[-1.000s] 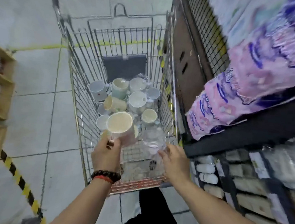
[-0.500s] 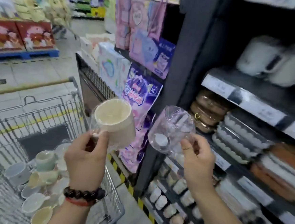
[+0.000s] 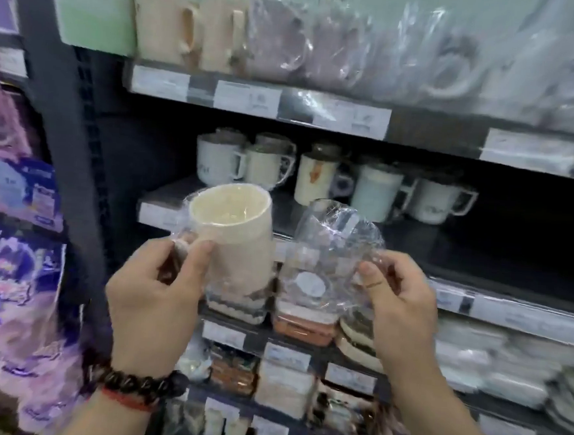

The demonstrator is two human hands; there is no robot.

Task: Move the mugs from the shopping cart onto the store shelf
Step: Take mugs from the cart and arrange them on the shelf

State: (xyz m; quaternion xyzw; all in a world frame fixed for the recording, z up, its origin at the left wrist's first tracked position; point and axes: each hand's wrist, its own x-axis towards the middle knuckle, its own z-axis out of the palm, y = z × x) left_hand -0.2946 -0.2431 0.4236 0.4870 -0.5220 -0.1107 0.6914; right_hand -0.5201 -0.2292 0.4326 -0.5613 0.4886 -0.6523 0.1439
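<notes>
Mugs ride in both hands before the shelf: the left hand grasps a cream mug, the right hand a clear mug. Each should land upright on bare ledge, clear of the shelved mugs.

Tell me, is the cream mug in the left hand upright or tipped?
Roughly upright: the cream mug has its open mouth up, leaning slightly toward the camera.
</notes>
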